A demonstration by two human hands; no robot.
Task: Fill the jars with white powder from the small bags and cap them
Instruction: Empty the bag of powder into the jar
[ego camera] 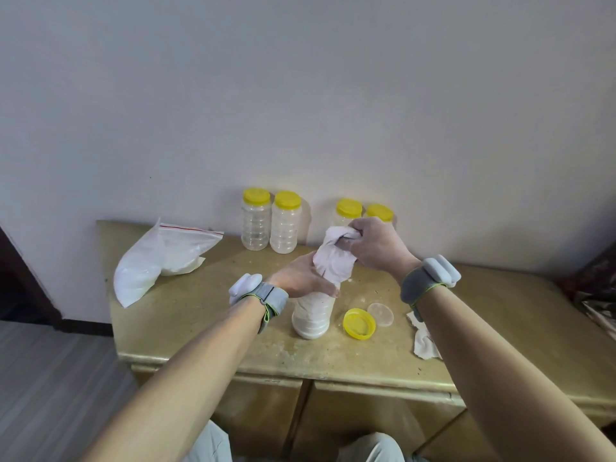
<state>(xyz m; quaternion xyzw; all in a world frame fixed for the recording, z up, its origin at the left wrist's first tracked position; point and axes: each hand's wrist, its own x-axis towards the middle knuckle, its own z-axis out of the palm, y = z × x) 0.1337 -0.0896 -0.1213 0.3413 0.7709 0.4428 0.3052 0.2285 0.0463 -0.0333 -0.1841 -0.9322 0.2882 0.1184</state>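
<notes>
The step in hand looks like emptying a small bag [333, 263] into the open jar [313, 316], which stands near the front of the bench [200, 328] and appears mostly full of white powder. To do it well, the bag's mouth should be held snug around the jar's rim while the upper end is squeezed and lifted gently, so powder slides down rather than puffing over the side. The left hand [305, 278] curls around the jar's neck, clamping the bag's lower end there. The right hand [378, 248] is closed tight on the bag's bunched top, above the jar. The yellow lid [359, 323] lies just beside the jar, handy for capping.
</notes>
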